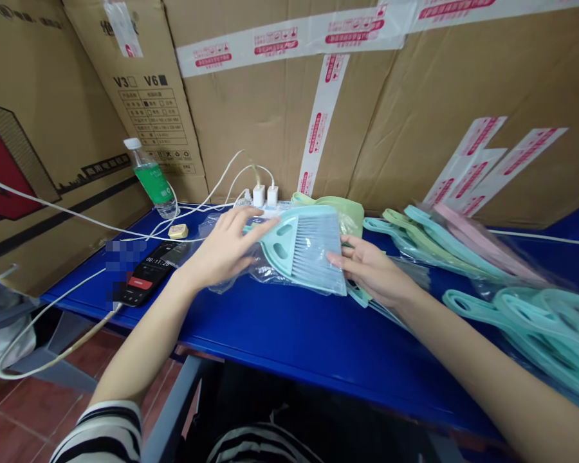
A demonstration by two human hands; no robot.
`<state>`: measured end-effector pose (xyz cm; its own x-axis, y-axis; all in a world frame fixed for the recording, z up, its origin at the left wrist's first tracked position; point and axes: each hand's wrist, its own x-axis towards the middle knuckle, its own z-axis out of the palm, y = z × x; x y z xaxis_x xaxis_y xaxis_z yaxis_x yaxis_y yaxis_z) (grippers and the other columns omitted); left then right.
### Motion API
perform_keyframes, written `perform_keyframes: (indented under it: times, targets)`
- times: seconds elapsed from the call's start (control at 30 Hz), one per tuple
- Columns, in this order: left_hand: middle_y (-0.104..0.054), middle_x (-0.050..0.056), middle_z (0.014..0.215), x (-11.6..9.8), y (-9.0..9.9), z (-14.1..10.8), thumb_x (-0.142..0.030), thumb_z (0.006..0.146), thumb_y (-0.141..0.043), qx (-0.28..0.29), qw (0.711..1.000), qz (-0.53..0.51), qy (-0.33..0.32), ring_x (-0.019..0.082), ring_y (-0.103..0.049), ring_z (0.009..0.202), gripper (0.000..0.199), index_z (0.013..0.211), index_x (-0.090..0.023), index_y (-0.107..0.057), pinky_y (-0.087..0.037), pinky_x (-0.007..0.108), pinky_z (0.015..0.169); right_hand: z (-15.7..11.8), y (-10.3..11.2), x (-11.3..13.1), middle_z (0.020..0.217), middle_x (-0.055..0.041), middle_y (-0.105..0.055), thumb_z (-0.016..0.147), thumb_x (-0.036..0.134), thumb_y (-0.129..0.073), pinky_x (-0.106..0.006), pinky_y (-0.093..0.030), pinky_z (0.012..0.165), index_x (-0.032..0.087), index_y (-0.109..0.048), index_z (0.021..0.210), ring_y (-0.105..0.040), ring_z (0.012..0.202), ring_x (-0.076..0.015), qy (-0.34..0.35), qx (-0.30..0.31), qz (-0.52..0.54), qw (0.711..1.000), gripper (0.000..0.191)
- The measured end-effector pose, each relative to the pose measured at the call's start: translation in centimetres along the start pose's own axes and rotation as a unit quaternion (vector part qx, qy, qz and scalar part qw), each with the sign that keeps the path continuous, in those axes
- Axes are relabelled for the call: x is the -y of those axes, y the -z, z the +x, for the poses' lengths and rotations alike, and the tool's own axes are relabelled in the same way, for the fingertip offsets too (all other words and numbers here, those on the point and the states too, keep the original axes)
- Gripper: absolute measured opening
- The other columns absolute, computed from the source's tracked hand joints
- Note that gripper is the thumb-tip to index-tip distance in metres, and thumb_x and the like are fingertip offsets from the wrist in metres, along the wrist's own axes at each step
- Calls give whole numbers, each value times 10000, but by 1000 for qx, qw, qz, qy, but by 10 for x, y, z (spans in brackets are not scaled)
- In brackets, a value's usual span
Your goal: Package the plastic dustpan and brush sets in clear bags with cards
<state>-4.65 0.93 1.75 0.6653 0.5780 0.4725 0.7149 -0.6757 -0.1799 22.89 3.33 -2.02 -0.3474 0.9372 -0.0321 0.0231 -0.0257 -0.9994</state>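
A light teal hand brush point(313, 251) with pale blue bristles lies against a teal dustpan, both in a clear plastic bag point(267, 275), just above the blue table. My right hand point(371, 267) pinches the bristle end and the bag's edge between thumb and fingers. At the handle side, my left hand point(229, 247) has its fingers spread, the index fingertip reaching over the brush's upper edge. Whether it touches the handle is hard to tell. Behind the brush sits a light green dustpan point(350, 212) in plastic.
Bagged brush and dustpan sets point(448, 247) lie at right, with more teal sets point(535, 321) nearer me. To the left are a phone point(147, 273), a small yellow block point(178, 231), a water bottle point(152, 183) and white cables. Cardboard boxes point(280, 116) wall the back of the blue table point(280, 334).
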Motion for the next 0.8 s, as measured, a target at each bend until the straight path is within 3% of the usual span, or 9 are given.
perform_keyframes:
  times: [0.1,0.23,0.33,0.43,0.53,0.7,0.8]
  targets:
    - [-562,119,1378,-18,2,2,-122,906,-585,-1,996,38,-79,302,-467,1323,479,1353,-284,-533,-454,492,1033,4,7,0,950,-74,-763,599,458,-864,-465,-589,824,233,-551,976,-732,878,-267,-3,-8,24,1000,540]
    - [-743,48,1023,-26,10,-3,-122,1011,-373,-18,991,50,-124,184,-655,1001,361,1182,-256,-661,-526,353,884,3,12,6,952,-81,-763,559,465,-872,-468,-585,848,230,-584,980,-722,937,-293,-4,10,9,1000,562]
    - [-757,61,993,-16,25,-20,-206,1042,-309,-24,995,66,-65,199,-668,919,400,1144,-242,-694,-546,363,805,-2,14,15,972,-76,-761,595,483,-846,-455,-582,860,238,-589,1022,-715,965,-287,21,4,-7,1000,555]
    - [-756,61,1008,-2,41,-46,-277,1040,-292,-22,997,59,53,216,-663,938,434,1109,-270,-721,-560,388,823,-5,19,22,984,-70,-759,638,482,-818,-485,-572,875,250,-591,1036,-715,958,-284,42,7,-18,999,514]
    - [-753,41,982,13,53,-69,-277,1013,-332,-42,987,52,147,215,-664,937,412,1036,-306,-743,-571,383,843,-5,24,26,935,-58,-762,579,448,-850,-496,-561,903,256,-589,935,-720,925,-284,36,-17,2,999,482]
    - [-753,68,937,31,53,-90,-295,957,-368,25,985,6,171,231,-684,903,396,939,-257,-762,-585,377,817,-5,20,35,862,-47,-763,589,312,-819,-438,-553,948,266,-579,881,-715,953,-275,23,-127,63,990,381]
    - [-757,82,929,39,48,-98,-289,938,-371,65,981,-13,181,244,-697,879,397,924,-234,-764,-590,392,808,-4,19,35,851,-59,-757,641,269,-762,-425,-554,951,258,-584,891,-707,993,-279,23,-160,80,984,307]
